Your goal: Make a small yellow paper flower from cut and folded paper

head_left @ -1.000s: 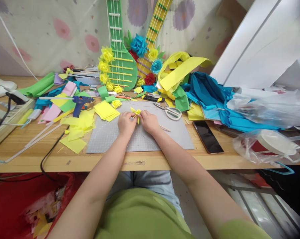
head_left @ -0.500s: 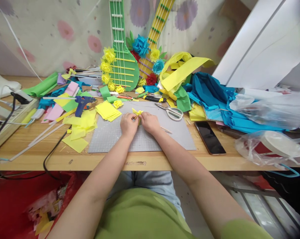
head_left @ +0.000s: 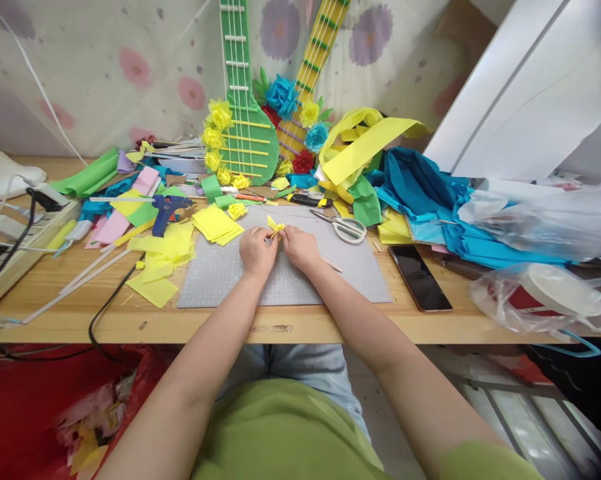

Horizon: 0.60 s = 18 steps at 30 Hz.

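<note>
Over the grey cutting mat [head_left: 215, 280], both hands are closed on a small yellow paper flower [head_left: 274, 225]. My left hand [head_left: 258, 250] pinches it from the left side, fingers bent. My right hand [head_left: 300, 247] grips it from the right, its fingertips close to the left ones. The flower's petals stick up above the fingers; its lower part is hidden. A thin wooden stick [head_left: 332, 265] lies on the mat by the right wrist. Left of the hands sit a stack of yellow paper squares [head_left: 217, 225] and a finished-looking yellow paper rose [head_left: 237, 211].
White-handled scissors [head_left: 349, 230] lie right of the hands, a phone [head_left: 420, 278] beyond the mat. A blue glue gun [head_left: 166, 212] rests at left. Behind stand a green paper-flowered guitar shape [head_left: 253, 133] and a yellow one [head_left: 313, 60]. Blue crepe paper [head_left: 425, 187] is heaped at right.
The yellow petals between my fingers have shifted slightly in shape and angle. Both hands stay in nearly the same place; the view has moved a little.
</note>
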{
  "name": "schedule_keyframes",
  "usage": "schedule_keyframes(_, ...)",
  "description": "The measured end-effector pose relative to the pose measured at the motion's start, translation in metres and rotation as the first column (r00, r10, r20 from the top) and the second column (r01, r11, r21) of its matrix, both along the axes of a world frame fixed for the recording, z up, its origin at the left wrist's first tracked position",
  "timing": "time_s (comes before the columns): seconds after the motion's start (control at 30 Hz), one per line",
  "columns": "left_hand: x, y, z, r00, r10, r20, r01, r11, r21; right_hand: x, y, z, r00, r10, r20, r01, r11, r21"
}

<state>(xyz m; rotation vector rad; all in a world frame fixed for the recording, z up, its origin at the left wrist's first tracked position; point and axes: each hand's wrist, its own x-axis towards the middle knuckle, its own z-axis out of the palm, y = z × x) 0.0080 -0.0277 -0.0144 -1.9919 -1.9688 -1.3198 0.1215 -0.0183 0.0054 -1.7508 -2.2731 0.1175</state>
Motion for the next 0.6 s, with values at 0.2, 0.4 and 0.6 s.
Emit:
schedule_keyframes(0.2,0.0013,-0.0002,-0.0020,0.999,-0.007,0.039,0.008,1.000,-0.023,0.0018,0.0006,-0.0020,1.000,0.011,0.001,-0.011,1.000,-0.002)
schedule_keyframes(0.4,0.0014,-0.0005,-0.0022,0.998,-0.014,0.063,0.017,0.998,-0.053,0.0033,0.0005,-0.0003,0.997,0.073,-0.003,-0.072,0.997,0.034)
schedule_keyframes(0.6,0.0002,-0.0004,-0.0024,0.998,-0.013,0.067,0.019,0.995,-0.101,0.0062,-0.0002,0.0018,0.990,0.142,0.004,-0.142,0.990,0.026)
